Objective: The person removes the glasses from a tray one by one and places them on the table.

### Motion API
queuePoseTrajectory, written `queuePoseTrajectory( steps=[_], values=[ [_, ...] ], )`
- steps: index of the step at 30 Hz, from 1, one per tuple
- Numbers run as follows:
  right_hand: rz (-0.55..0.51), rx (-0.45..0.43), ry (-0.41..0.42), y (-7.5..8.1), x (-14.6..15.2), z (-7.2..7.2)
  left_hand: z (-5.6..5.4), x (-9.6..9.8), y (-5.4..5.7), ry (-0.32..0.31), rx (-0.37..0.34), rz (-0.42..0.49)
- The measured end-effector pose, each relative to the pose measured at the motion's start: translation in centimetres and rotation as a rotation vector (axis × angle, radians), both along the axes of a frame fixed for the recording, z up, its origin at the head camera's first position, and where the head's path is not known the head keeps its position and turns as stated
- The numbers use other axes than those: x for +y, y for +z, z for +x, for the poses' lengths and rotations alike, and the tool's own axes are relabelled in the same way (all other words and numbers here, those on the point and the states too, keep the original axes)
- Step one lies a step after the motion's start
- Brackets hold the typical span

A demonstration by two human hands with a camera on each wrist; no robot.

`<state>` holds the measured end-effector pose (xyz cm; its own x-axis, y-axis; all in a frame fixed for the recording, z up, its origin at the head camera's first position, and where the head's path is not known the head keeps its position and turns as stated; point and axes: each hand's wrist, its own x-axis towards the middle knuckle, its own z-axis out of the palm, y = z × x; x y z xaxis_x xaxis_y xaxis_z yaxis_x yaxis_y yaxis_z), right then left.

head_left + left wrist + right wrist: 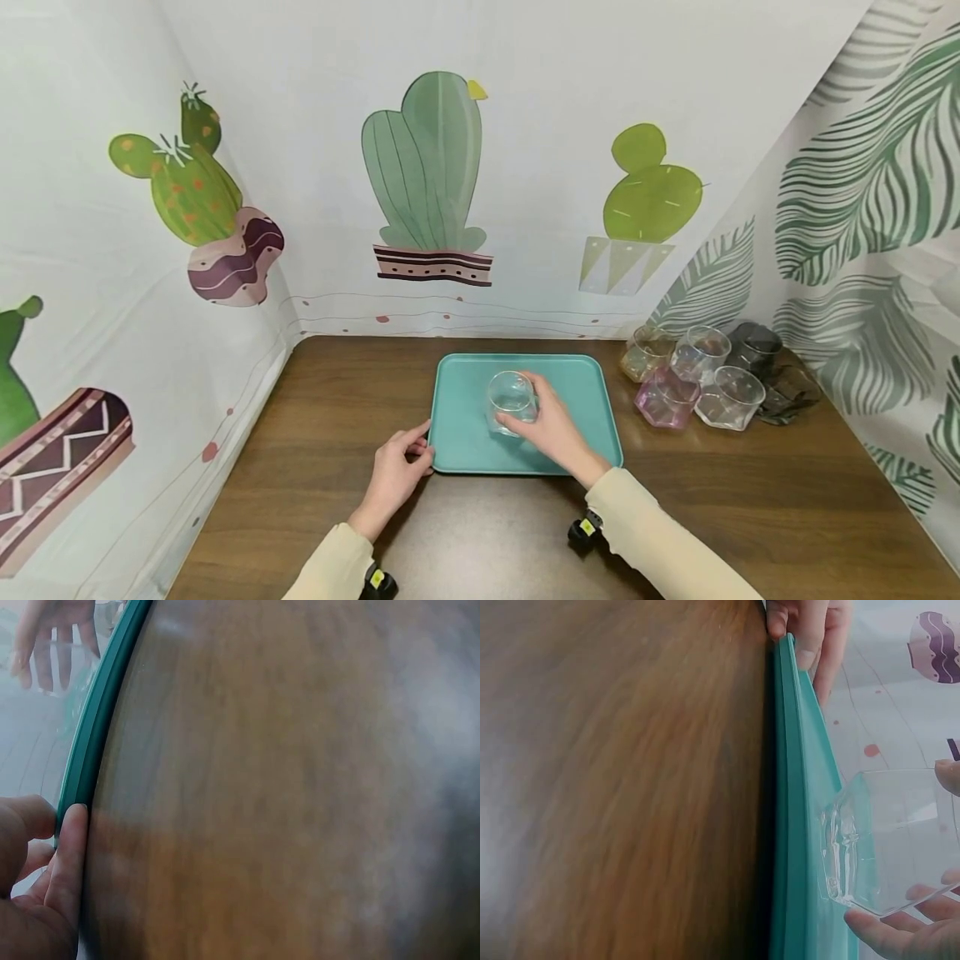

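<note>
A clear glass [512, 403] with a faceted base is over the middle of the teal tray [461, 450]. My right hand [551, 425] grips this glass from its right side, thumb in front and fingers behind. In the right wrist view, the base of the glass [900, 840] is close to the tray's surface; I cannot tell whether they touch. My left hand [401, 467] pinches the tray's rim at its front left corner. The left wrist view shows fingers [71, 847] against the outer side of the green rim [94, 742].
At the right back of the wooden table [322, 408] several glasses stand close together, among them a pink one [667, 398], an amber one [647, 354] and a dark one [753, 346]. A white cactus-print cloth [540, 208] hangs behind the table.
</note>
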<state>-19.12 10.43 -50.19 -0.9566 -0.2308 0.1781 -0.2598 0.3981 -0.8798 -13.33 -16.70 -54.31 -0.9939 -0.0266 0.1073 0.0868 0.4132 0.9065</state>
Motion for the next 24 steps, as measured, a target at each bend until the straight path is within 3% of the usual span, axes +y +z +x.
queuePoseTrajectory(
  steps=[14, 24],
  values=[
    [0.042, 0.023, -0.068, 0.3, 4.0, 1.4, 0.0, -0.1, 0.0, 0.003, -0.017, -0.001],
    [0.116, 0.093, -0.163, 0.6, 7.4, 2.6, -0.1, -0.1, -0.1, 0.002, -0.018, 0.003]
  ],
)
